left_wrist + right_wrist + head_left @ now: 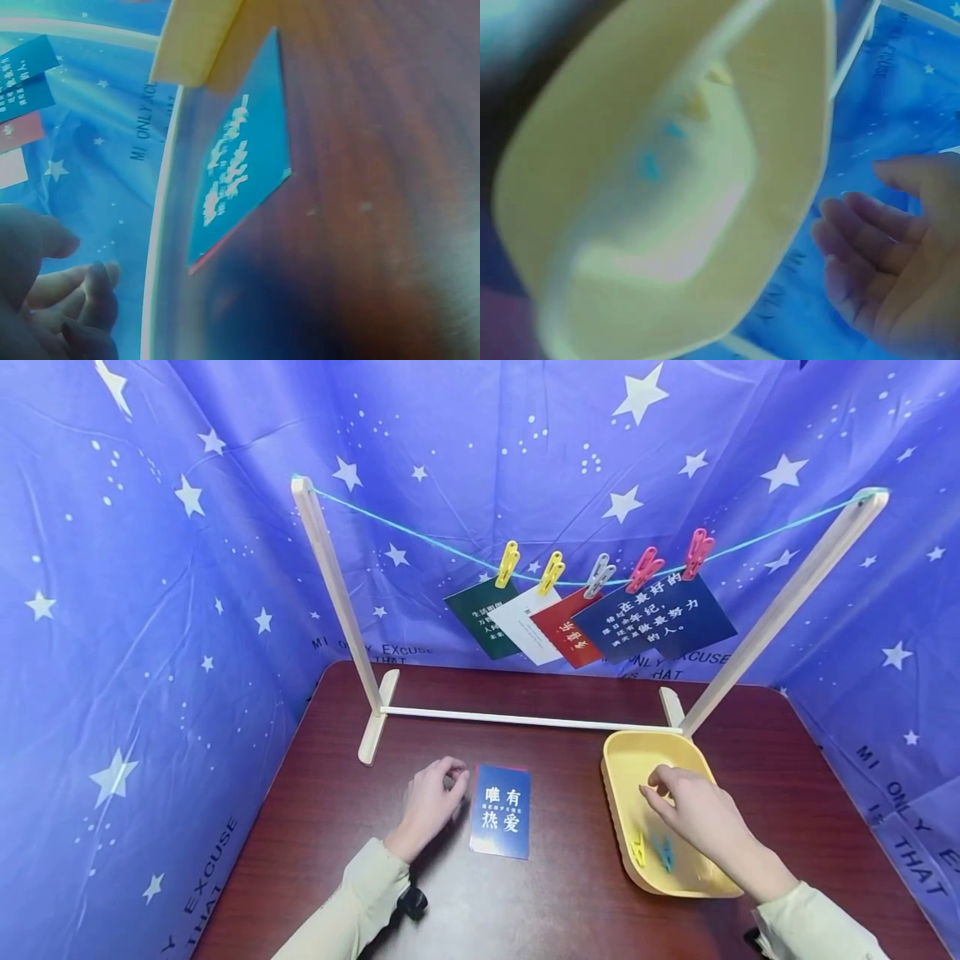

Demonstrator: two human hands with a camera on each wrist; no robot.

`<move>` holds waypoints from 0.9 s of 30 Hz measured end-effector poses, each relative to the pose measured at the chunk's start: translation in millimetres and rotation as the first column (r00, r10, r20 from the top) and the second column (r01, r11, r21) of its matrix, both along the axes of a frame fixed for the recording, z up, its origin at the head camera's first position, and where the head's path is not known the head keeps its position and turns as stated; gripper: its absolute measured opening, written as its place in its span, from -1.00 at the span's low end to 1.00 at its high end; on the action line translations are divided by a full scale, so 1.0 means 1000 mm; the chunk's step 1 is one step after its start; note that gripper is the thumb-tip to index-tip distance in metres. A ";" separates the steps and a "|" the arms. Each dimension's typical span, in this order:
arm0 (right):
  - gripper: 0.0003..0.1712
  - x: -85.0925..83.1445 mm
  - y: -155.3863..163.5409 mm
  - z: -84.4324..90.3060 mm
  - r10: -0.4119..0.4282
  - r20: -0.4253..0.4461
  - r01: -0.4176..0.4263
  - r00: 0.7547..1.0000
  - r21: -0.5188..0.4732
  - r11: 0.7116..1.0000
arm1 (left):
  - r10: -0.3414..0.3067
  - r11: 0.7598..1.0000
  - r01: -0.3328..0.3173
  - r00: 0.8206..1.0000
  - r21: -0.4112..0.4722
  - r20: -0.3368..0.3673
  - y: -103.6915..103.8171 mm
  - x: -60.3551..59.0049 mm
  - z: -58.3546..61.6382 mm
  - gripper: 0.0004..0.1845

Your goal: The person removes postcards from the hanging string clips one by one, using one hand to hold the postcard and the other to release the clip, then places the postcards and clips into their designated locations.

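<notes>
A blue star-printed cloth [135,610] walls in the dark wood tabletop [570,893] you are working at, and a pale wooden rack [525,720] stands across its far half, well beyond your fingers. A teal string [420,537] sags between the rack's two posts, carrying five pegs [600,572] in yellow, yellow, grey, pink and pink, each clipping one of the hanging cards [592,622], which overlap in green, white, red and dark blue. Your left hand [431,802] rests on the tabletop with its fingers [453,772] curled loosely inward, grasping nothing; a blue card [501,811] with white characters lies flat just beside those fingertips, to their right, and the left wrist view shows a red edge under it, so another card may lie beneath. Your right hand [693,814] is over the yellow tray [613,793], which sits near the rack's right foot; its fingers [654,789] are bent down toward the tray floor, and you cannot tell from the head view whether they pinch anything, while the right wrist view shows them relaxed and apart. Nearer you than those fingers, a yellow clip [638,850] and a teal clip [663,852] lie side by side on the tray floor, just beside your wrist.
</notes>
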State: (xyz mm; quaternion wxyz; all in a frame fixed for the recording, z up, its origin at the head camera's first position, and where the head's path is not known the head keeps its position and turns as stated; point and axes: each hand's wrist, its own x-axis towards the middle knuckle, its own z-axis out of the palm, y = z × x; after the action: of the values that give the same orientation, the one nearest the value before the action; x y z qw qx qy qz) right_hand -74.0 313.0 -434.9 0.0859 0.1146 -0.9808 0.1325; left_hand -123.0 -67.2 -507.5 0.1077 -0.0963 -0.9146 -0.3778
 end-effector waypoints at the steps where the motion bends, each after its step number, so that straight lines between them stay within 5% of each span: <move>1: -0.89 -0.002 -0.002 0.003 0.008 -0.012 -0.008 1.000 -0.005 1.000 | 0.002 1.000 -0.002 1.000 0.020 -0.005 0.000 -0.002 0.002 -0.84; 6: -0.88 -0.012 -0.016 0.019 0.121 -0.131 -0.121 0.984 0.005 0.993 | -0.010 0.990 0.009 1.000 0.140 0.003 -0.001 -0.012 0.012 -0.88; 11: -0.78 -0.029 -0.030 0.041 0.299 -0.267 -0.293 0.916 0.064 0.954 | -0.036 0.970 0.040 0.999 0.242 -0.023 0.001 -0.024 0.023 -0.87; 20: -0.76 -0.062 -0.056 0.089 0.420 -0.274 -0.398 0.865 0.136 0.907 | -0.036 0.907 0.051 0.998 0.419 -0.043 0.004 -0.047 0.044 -0.84; 27: -0.80 -0.078 -0.078 0.108 0.470 -0.290 -0.449 0.834 0.141 0.883 | -0.015 0.847 0.020 1.000 0.531 -0.014 0.004 -0.062 0.054 -0.80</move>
State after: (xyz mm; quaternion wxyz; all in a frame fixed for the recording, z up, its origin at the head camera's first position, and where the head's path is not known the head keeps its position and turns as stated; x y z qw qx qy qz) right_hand -151.9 234.8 -326.7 0.2035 0.3691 -0.9017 0.0963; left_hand -184.6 -62.7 -453.1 0.1309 -0.0729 -0.7731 -0.6163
